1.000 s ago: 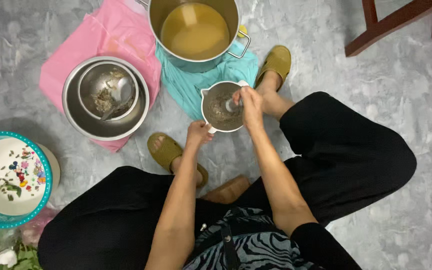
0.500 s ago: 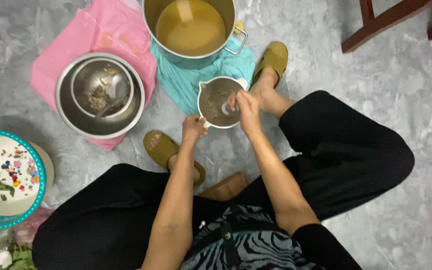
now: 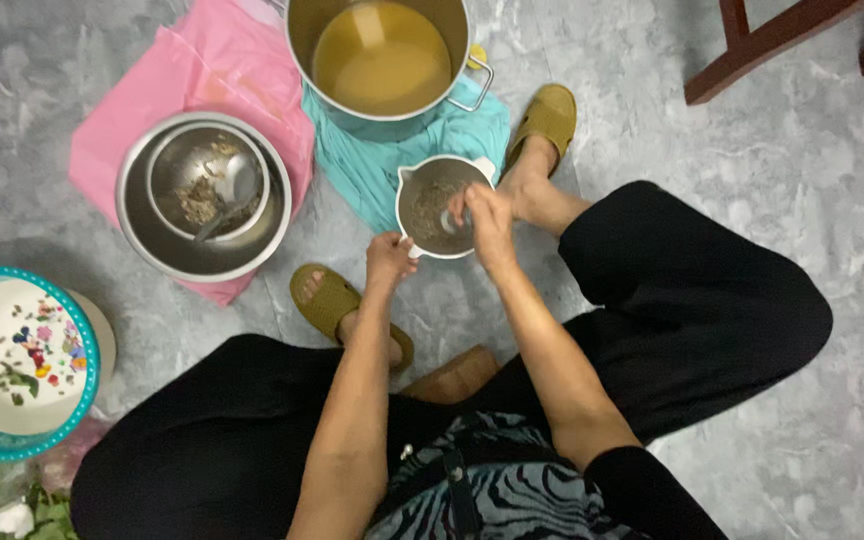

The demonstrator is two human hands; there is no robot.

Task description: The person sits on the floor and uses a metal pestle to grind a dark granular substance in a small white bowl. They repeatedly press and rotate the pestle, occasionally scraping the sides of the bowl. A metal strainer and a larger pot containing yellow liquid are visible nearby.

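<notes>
Two bare hands meet over a small white jug (image 3: 439, 205) on the grey marbled floor (image 3: 782, 190), just ahead of your knees. Your left hand (image 3: 389, 258) has its fingers closed on the jug's near rim by the handle side, steadying it. Your right hand (image 3: 485, 212) reaches over the rim with fingers curled around what looks like a spoon, its bowl down in the speckled grey-brown paste inside. The jug looks rigid and light, likely plastic with a pouring lip, so it should tip easily; the rim and side handle seem the surest places to grip, and a wet wall would probably be slippery. To your left sit two nested steel bowls (image 3: 202, 195), the inner one holding scraps and a spoon, on a pink cloth (image 3: 212, 70). Beyond the jug stands a large steel pot (image 3: 382, 60) of cloudy yellow liquid on a teal cloth (image 3: 372, 165).
</notes>
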